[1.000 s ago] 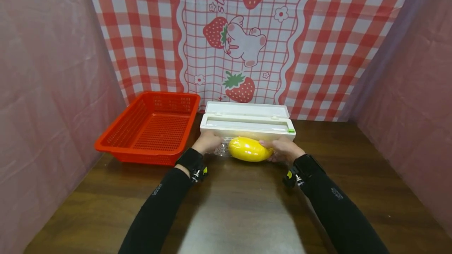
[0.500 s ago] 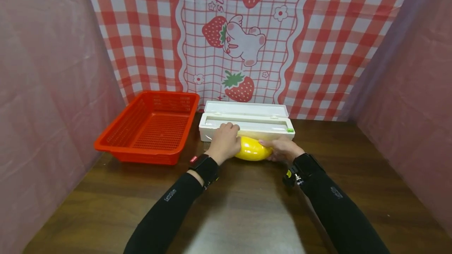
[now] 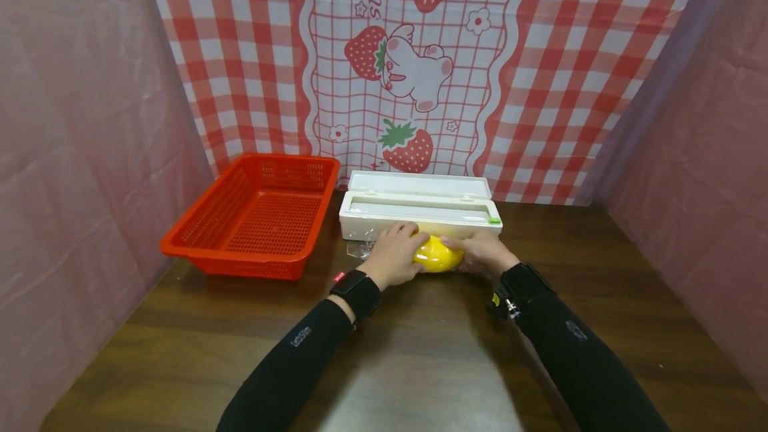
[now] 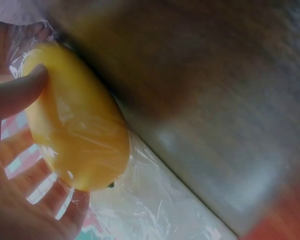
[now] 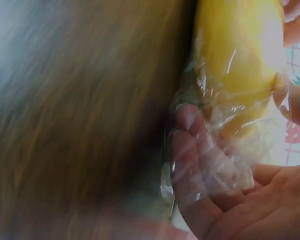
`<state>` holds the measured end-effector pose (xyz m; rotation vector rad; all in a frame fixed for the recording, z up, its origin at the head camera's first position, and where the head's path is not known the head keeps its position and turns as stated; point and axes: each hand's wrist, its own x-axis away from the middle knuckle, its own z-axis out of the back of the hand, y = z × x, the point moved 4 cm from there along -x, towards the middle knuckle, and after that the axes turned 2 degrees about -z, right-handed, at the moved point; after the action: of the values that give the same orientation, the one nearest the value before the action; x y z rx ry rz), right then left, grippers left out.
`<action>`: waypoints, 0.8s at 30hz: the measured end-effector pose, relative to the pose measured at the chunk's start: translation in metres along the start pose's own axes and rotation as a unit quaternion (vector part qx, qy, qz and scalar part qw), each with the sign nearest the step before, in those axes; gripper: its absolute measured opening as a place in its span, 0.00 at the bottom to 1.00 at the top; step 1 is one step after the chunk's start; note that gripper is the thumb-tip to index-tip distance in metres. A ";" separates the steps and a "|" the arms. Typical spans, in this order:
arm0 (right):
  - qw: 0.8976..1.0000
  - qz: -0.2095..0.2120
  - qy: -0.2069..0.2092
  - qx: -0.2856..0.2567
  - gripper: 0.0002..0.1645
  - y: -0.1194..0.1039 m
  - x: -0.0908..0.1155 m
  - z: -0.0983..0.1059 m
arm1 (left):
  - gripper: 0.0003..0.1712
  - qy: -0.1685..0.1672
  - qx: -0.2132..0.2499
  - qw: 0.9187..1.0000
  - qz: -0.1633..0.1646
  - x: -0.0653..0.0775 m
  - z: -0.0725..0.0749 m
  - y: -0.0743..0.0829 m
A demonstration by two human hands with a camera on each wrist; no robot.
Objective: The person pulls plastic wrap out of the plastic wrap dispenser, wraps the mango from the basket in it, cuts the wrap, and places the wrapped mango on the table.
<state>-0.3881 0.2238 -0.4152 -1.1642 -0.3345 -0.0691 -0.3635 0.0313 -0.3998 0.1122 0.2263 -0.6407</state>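
Observation:
A glossy yellow mango-shaped fruit (image 3: 439, 253) is wrapped in clear cling film, in front of the white cling film dispenser (image 3: 420, 224). My left hand (image 3: 394, 252) holds its left end. In the left wrist view the thumb presses the fruit (image 4: 80, 125), with the fingers spread along its far side and a small green tip at one end. My right hand (image 3: 485, 251) grips the right end. The right wrist view shows its fingers (image 5: 187, 155) beneath crinkled film (image 5: 230, 170) and the thumb against the fruit. Loose film (image 3: 359, 249) sticks out left of my left hand.
The dispenser's lid (image 3: 420, 185) is raised, and a green slider (image 3: 495, 221) sits at its right end. An orange-red plastic basket (image 3: 231, 262) stands to the left on the brown wooden table (image 3: 432, 352). A strawberry-print checked cloth (image 3: 258, 65) hangs behind.
My left hand has come from the film at the fruit's left side over onto the fruit and moved slightly right, covering its left part. My right hand stays at the right end.

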 end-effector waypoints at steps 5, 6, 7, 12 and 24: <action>0.994 0.049 -0.005 0.093 0.30 0.006 0.005 0.013 | 0.36 0.004 0.008 1.000 0.007 0.001 -0.002 -0.001; 0.993 0.057 -0.003 0.107 0.31 0.008 0.004 0.017 | 0.36 0.004 0.009 1.000 0.008 0.002 -0.003 -0.001; 0.991 0.061 0.000 0.117 0.31 0.011 0.004 0.020 | 0.36 0.003 0.011 1.000 0.010 0.002 -0.003 -0.002; 0.981 0.086 0.022 0.171 0.29 0.017 0.004 0.034 | 0.36 -0.001 0.021 1.000 0.012 0.003 -0.004 -0.003; 0.897 0.260 0.144 0.326 0.18 -0.018 0.029 0.015 | 0.43 -0.009 0.032 0.999 0.004 0.004 -0.005 -0.008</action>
<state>-0.3678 0.2332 -0.3854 -0.5285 0.2225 0.3202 -0.3661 0.0231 -0.4055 0.1688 0.1879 -0.6409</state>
